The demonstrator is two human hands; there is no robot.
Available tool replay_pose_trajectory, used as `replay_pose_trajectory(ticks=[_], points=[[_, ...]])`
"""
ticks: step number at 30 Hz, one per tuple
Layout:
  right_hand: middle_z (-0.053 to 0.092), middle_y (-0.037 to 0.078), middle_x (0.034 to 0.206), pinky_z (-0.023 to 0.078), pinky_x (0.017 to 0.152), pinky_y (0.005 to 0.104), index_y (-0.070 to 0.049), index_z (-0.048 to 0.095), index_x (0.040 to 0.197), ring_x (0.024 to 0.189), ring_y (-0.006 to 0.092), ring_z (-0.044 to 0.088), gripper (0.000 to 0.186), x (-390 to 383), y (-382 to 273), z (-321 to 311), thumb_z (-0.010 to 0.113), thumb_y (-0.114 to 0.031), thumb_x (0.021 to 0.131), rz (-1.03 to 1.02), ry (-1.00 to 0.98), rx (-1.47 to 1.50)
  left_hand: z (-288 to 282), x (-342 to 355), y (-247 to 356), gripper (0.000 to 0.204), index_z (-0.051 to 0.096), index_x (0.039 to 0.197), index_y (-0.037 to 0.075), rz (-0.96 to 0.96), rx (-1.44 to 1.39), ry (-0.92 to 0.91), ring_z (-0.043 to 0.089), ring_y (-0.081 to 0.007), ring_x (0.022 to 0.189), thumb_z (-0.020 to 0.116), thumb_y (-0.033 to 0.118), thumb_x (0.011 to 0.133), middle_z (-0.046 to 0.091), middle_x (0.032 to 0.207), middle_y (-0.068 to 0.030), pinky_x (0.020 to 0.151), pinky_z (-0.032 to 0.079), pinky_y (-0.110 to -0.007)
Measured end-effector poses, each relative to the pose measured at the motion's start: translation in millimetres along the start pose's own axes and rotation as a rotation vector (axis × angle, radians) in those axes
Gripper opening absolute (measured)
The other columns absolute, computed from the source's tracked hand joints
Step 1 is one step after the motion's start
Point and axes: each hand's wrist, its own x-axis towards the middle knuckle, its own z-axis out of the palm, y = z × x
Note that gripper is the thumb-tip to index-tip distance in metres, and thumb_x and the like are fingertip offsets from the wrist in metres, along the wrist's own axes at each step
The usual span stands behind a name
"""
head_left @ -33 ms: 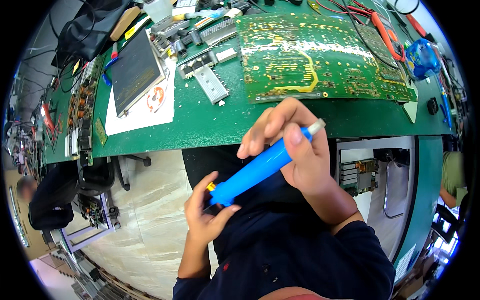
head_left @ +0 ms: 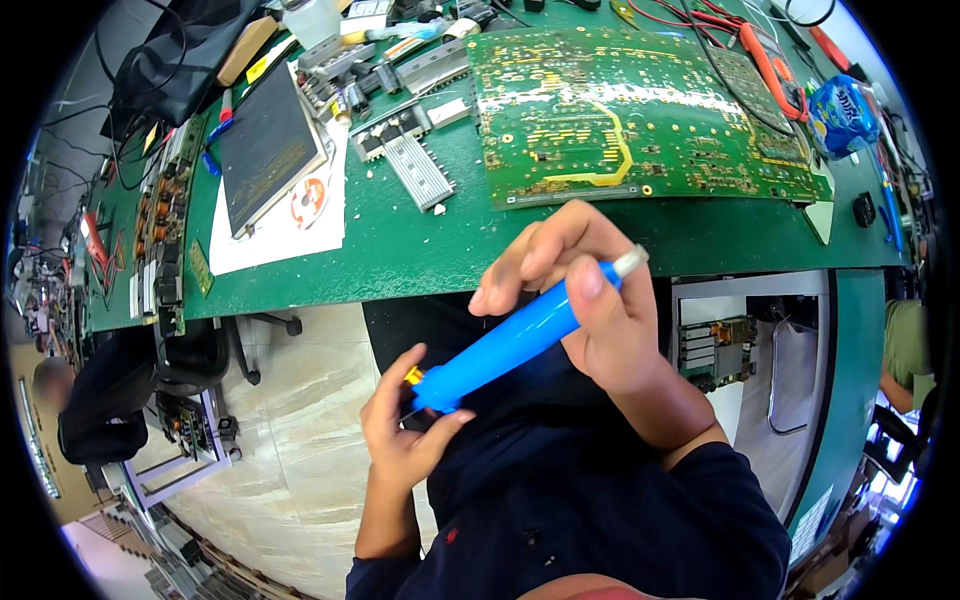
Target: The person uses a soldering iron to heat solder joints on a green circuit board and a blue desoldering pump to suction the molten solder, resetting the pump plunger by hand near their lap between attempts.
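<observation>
A blue desoldering pump [head_left: 505, 345] is held slantwise above my lap, just in front of the bench edge. Its whitish nozzle [head_left: 630, 262] points up and to the right. At the lower rear end, where a small yellow button [head_left: 413, 376] shows, my left hand [head_left: 400, 440] grips it between thumb and fingers. My right hand [head_left: 620, 335] is closed round the nozzle end, thumb on top and the other fingers curled behind. Beyond the right hand lies a large green circuit board [head_left: 560, 110], flat on the green bench [head_left: 400, 255].
Left of the board are metal heatsink parts [head_left: 418, 170], a dark notebook [head_left: 268, 150] and white paper [head_left: 235, 255]. An orange-handled tool [head_left: 765, 70] and a blue packet [head_left: 843, 118] lie at right. Under the bench stands a frame [head_left: 755, 285] with electronics; a chair [head_left: 190, 360] is at left.
The pump's rear end and my left hand have shifted slightly left. Both hands keep their hold.
</observation>
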Motion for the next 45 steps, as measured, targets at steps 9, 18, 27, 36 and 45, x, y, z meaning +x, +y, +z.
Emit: replay_pose_trajectory(ticks=[9, 18, 27, 36, 45], points=[[0.068, 0.011, 0.092, 0.050, 0.069, 0.0300, 0.001, 0.062, 0.109, 0.080, 0.0164, 0.066, 0.057, -16, -18, -23, 0.061, -0.053, 0.091, 0.124, -0.062, -0.290, -30, 14, -4, 0.078, 0.060, 0.124, -0.002, 0.247, 0.342, 0.073, 0.065, -0.0183, 0.073, 0.093, 0.027, 0.060, 0.068, 0.090, -0.0108, 0.065, 0.052, -0.027], [0.070, 0.008, 0.087, 0.049, 0.067, 0.0269, -0.003, 0.066, 0.117, 0.073, 0.0139, 0.066, 0.043, -25, -30, -35, 0.078, -0.026, 0.083, 0.253, -0.191, -0.264, -45, 37, 9, 0.078, 0.059, 0.125, -0.002, 0.329, 0.568, 0.094, 0.056, -0.0271, 0.081, 0.088, 0.029, 0.060, 0.064, 0.092, -0.0123, 0.072, 0.043, -0.035], [0.071, 0.008, 0.088, 0.049, 0.069, 0.0251, -0.004, 0.068, 0.116, 0.075, 0.0136, 0.066, 0.040, -24, -27, -38, 0.080, -0.019, 0.080, 0.079, -0.010, -0.354, -45, 42, 7, 0.081, 0.055, 0.130, -0.003, 0.238, 0.538, 0.102, 0.057, -0.0200, 0.088, 0.088, 0.032, 0.065, 0.064, 0.110, -0.0127, 0.077, 0.046, -0.031], [0.073, 0.015, 0.094, 0.052, 0.067, 0.0255, 0.004, 0.070, 0.103, 0.074, 0.0190, 0.069, 0.050, -19, -30, -34, 0.089, -0.025, 0.067, -0.125, -0.093, -0.677, -40, 42, 8, 0.063, 0.063, 0.112, 0.000, 0.142, 0.494, 0.074, 0.061, -0.0219, 0.076, 0.090, 0.025, 0.060, 0.065, 0.092, -0.0119, 0.069, 0.048, -0.031], [0.070, 0.006, 0.083, 0.050, 0.058, 0.0283, -0.006, 0.068, 0.099, 0.067, 0.0199, 0.067, 0.037, -22, -21, -18, 0.085, -0.020, 0.070, -0.122, -0.148, -0.770, -31, 45, 1, 0.037, 0.058, 0.087, 0.003, 0.171, 0.418, -0.048, 0.060, -0.0226, 0.070, 0.071, 0.000, 0.053, 0.062, 0.082, -0.0098, 0.060, 0.045, -0.029]])
